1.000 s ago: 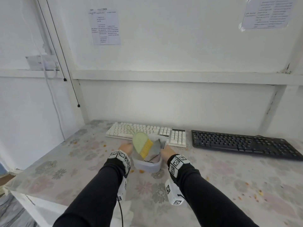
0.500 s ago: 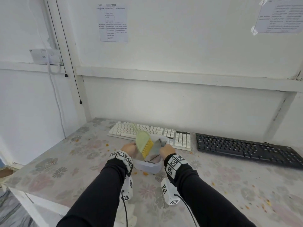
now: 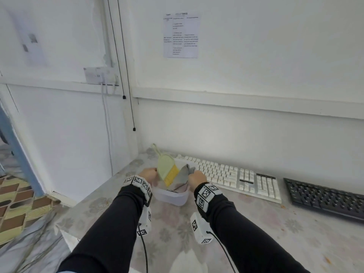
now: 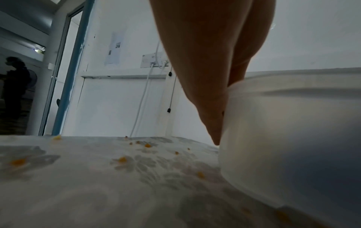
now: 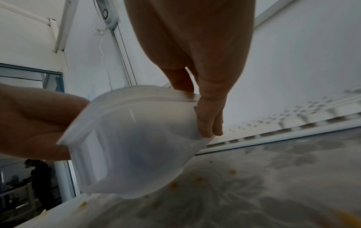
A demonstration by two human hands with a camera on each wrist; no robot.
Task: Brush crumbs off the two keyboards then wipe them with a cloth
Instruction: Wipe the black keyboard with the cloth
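A white translucent plastic container (image 3: pixel 171 198) stands on the table by the left end of the white keyboard (image 3: pixel 226 174). A pale green hand brush with yellow bristles (image 3: pixel 167 170) and a grey cloth (image 3: pixel 184 174) stick out of it. My left hand (image 3: pixel 150 173) grips its left rim and my right hand (image 3: pixel 197 179) its right rim. In the right wrist view the right fingers (image 5: pixel 207 117) lie down along the container's wall (image 5: pixel 132 146), which looks tilted. The black keyboard (image 3: pixel 325 196) lies further right.
Orange crumbs (image 4: pixel 122 159) are scattered over the flower-patterned table (image 3: pixel 256 223). The table's left edge (image 3: pixel 65 219) drops to the floor close to my left arm. Cables hang down the white wall in the corner (image 3: pixel 134 128). A person stands beyond the doorway (image 4: pixel 15 86).
Both hands have carried the container leftwards, from in front of the white keyboard's middle to its left end. The head view has swung left with it.
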